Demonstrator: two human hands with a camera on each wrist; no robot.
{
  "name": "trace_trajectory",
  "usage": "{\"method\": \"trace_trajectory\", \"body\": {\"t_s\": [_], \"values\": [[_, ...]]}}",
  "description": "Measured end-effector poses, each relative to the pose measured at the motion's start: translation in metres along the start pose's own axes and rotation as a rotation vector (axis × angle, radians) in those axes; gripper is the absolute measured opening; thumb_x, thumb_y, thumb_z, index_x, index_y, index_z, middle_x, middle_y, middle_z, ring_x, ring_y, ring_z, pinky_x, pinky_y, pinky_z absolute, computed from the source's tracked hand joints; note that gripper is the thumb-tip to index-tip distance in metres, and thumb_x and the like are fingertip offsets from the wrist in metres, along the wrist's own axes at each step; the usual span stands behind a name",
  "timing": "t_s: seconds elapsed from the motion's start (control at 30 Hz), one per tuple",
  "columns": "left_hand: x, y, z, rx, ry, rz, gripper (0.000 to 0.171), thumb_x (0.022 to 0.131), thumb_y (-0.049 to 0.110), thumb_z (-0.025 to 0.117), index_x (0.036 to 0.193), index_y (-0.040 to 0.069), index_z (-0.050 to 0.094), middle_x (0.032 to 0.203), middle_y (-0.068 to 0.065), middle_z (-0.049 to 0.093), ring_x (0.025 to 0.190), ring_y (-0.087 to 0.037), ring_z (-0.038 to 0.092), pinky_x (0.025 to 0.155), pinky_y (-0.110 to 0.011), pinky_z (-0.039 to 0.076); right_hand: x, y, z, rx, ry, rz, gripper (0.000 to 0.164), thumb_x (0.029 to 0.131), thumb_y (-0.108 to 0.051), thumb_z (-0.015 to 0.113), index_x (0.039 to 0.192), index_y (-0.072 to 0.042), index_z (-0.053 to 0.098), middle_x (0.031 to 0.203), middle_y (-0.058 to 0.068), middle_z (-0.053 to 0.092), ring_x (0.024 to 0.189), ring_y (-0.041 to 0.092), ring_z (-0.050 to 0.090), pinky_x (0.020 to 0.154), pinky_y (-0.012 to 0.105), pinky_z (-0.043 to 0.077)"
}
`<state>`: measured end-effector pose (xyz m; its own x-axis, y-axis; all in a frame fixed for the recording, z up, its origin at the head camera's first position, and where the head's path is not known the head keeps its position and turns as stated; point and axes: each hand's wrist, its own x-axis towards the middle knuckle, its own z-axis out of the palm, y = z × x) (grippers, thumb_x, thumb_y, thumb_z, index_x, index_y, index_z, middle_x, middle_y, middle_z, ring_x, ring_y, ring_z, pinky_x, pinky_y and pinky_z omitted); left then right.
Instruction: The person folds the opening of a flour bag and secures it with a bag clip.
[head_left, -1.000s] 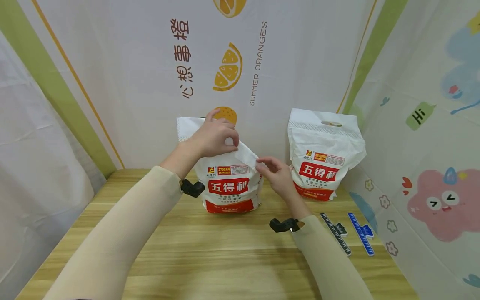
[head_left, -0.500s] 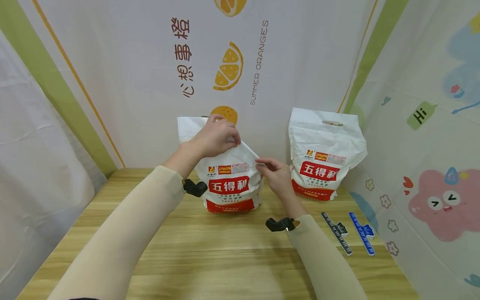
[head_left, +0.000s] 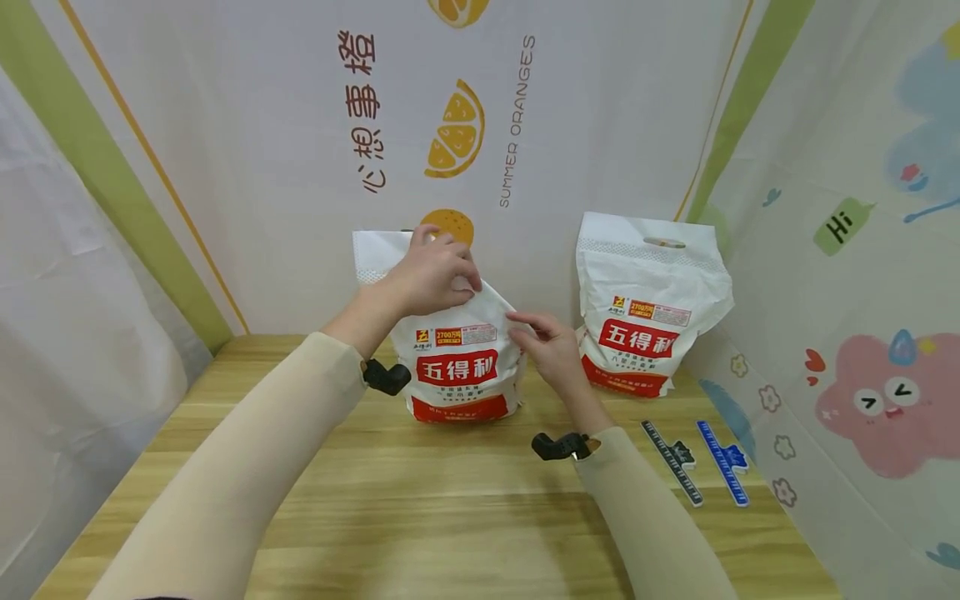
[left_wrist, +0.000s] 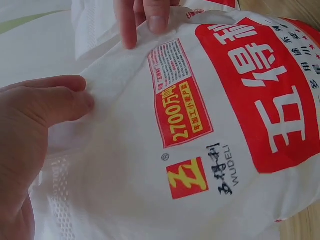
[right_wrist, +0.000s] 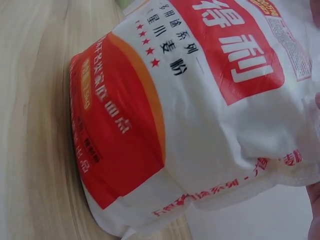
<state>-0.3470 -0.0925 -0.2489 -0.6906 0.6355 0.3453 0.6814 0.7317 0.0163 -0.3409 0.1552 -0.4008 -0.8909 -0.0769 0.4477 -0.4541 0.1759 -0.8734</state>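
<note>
Right hand (head_left: 553,354), shifted slightly left since a second ago: thumb and forefinger pinching the top edge of the left bag (head_left: 457,367). Left hand (head_left: 431,279): pinching the same edge, farther left. Said left bag: upright, far part of table (head_left: 420,517). To its right, apart: right bag (head_left: 637,287). Nearer, at right: black clip (head_left: 672,463), blue clip (head_left: 722,462).
</note>
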Motion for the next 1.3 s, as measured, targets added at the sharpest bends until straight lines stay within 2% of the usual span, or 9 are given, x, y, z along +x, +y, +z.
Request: {"method": "trace_trajectory", "body": {"t_s": [0.1,0.3,0.47,0.6,0.87,1.03,1.3], "values": [[-0.001,0.001,0.002,0.020,-0.010,0.005,0.012,0.101,0.017,0.078,0.105,0.022,0.088,0.115,-0.002,0.078,0.126,-0.032,0.060,0.130,-0.065,0.014,0.003,-0.003,0.003,-0.009,-0.036,0.005,0.028,0.102,-0.006,0.077,0.130,-0.007,0.080,0.129,0.016,0.073,0.119,0.018,0.066,0.094,0.019,0.059],[-0.003,0.000,0.004,0.050,-0.021,0.022,0.015,0.104,0.016,0.074,0.108,0.022,0.088,0.112,-0.003,0.077,0.123,-0.032,0.060,0.129,-0.068,0.015,0.002,-0.005,0.006,-0.086,-0.022,0.025,0.026,0.103,-0.008,0.076,0.128,-0.013,0.083,0.122,0.015,0.075,0.107,0.018,0.064,0.082,0.019,0.055],[-0.005,-0.003,-0.001,0.045,0.007,-0.001,0.017,0.102,0.013,0.074,0.104,0.022,0.089,0.109,-0.002,0.077,0.126,-0.031,0.059,0.130,-0.066,0.013,-0.002,0.000,-0.001,-0.114,0.030,-0.001,0.023,0.101,-0.005,0.078,0.122,-0.009,0.085,0.118,0.016,0.075,0.104,0.016,0.064,0.081,0.017,0.053],[-0.005,-0.006,-0.004,0.041,0.006,0.013,0.017,0.103,0.014,0.073,0.106,0.022,0.088,0.110,-0.002,0.076,0.128,-0.032,0.058,0.130,-0.066,0.014,-0.003,0.005,-0.007,-0.128,0.031,-0.028,0.021,0.100,-0.006,0.079,0.121,-0.008,0.085,0.116,0.018,0.075,0.103,0.014,0.065,0.081,0.015,0.053],[-0.005,-0.012,-0.012,0.016,0.013,-0.001,0.018,0.103,0.013,0.073,0.108,0.022,0.088,0.113,-0.003,0.078,0.128,-0.033,0.057,0.130,-0.065,0.013,-0.006,0.017,-0.017,-0.121,0.060,-0.050,0.018,0.098,-0.004,0.080,0.116,-0.004,0.085,0.113,0.022,0.077,0.098,0.005,0.066,0.080,0.012,0.053],[-0.007,-0.014,-0.013,0.020,0.016,-0.024,0.019,0.103,0.013,0.072,0.109,0.021,0.088,0.116,-0.005,0.077,0.130,-0.034,0.057,0.129,-0.063,0.016,-0.009,0.020,-0.018,-0.120,0.062,-0.056,0.017,0.098,-0.002,0.080,0.115,-0.003,0.085,0.112,0.023,0.077,0.096,0.003,0.066,0.078,0.013,0.053],[-0.009,-0.017,-0.017,-0.050,0.012,-0.026,0.015,0.104,0.015,0.075,0.112,0.016,0.087,0.113,-0.006,0.076,0.117,-0.029,0.067,0.124,-0.059,0.028,-0.013,0.019,-0.021,-0.149,0.075,-0.046,0.016,0.100,-0.006,0.079,0.115,-0.004,0.086,0.112,0.020,0.079,0.095,0.003,0.066,0.079,0.012,0.053]]}}
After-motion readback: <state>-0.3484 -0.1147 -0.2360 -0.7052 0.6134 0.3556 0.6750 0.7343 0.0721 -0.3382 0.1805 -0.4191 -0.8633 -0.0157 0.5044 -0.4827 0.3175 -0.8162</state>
